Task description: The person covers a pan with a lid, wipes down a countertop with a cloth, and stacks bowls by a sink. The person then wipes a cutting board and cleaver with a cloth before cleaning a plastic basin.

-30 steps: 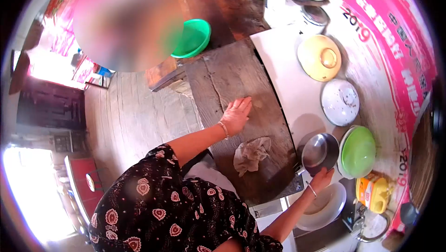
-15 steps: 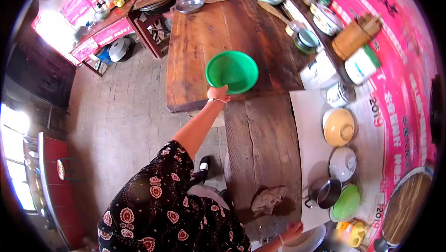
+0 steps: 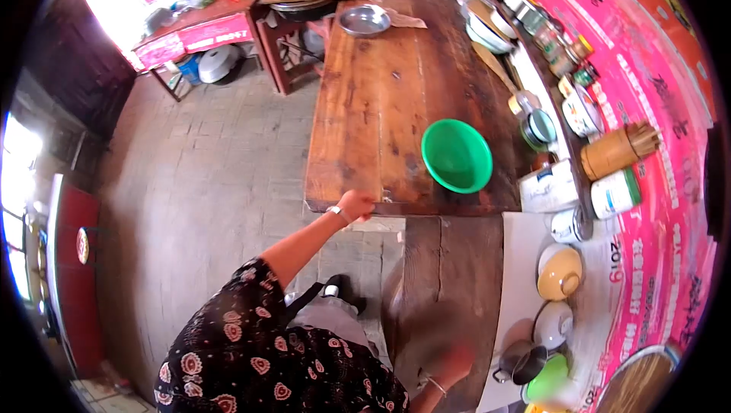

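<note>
The green plastic basin [image 3: 459, 160] stands near the front right of the brown wooden table [image 3: 373, 124]. My left hand [image 3: 355, 205] is at the table's front edge, left of the basin and apart from it. Its fingers are loosely bent and apart, with nothing seen in them. Over the lower grey-brown wooden surface [image 3: 457, 261], my right hand [image 3: 455, 361] is smeared by motion. Its fingers cannot be made out, nor whether it touches the crumpled brown cloth that lay there, which I cannot make out now.
To the right stand a yellow bowl [image 3: 560, 272], a white bowl [image 3: 553, 325], a dark pot [image 3: 523, 363] and a green bowl [image 3: 550, 379]. A metal basin [image 3: 364, 21] sits at the table's far end. Jars and a bamboo holder [image 3: 609, 156] line the right-hand shelf.
My left hand has let go of the green basin, which now stands farther right relative to the table. My right hand has moved up over the lower wooden surface. The view has shifted.
</note>
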The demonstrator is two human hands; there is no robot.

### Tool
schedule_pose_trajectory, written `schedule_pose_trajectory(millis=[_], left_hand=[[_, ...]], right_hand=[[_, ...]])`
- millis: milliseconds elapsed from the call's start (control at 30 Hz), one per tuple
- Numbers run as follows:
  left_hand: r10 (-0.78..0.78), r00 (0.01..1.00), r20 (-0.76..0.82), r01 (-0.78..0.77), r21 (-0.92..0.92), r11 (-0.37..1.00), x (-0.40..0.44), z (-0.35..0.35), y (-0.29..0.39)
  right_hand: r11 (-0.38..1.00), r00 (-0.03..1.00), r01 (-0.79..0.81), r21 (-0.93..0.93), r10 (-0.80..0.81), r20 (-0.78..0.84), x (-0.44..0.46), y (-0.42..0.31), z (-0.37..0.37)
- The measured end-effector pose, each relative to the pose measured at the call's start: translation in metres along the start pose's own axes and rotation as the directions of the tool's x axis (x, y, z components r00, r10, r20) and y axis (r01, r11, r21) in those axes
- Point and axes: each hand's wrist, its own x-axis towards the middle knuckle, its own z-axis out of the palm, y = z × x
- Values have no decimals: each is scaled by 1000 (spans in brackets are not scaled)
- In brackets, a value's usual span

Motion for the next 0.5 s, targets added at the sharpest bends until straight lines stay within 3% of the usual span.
schedule_pose_trajectory(millis=[67,133,200,267,433,500], left_hand=[[-127,989,-78,128,7,992,-44,-28,-20],[-221,954,-203,234,44,971,-86,-54,-27],[-340,898,-279,306,-158,939,-113,-79,-57],[-405,862,-305,341,-242,908,-141,-95,-66],[-531,815,-232,443,-342,829,-164,-137,-58],[-523,818,-239,450,-300,841,-166,-163,-53]], right_hand=[[974,998,-42,221,29,61,12,-22,38],[974,960,193,121,-213,184,26,-43,70],[954,909,244,173,-287,303,32,-62,96],[936,879,88,341,-234,415,34,-86,120],[978,801,83,190,-179,571,24,-128,193],[937,763,317,148,-344,547,20,-118,245]])
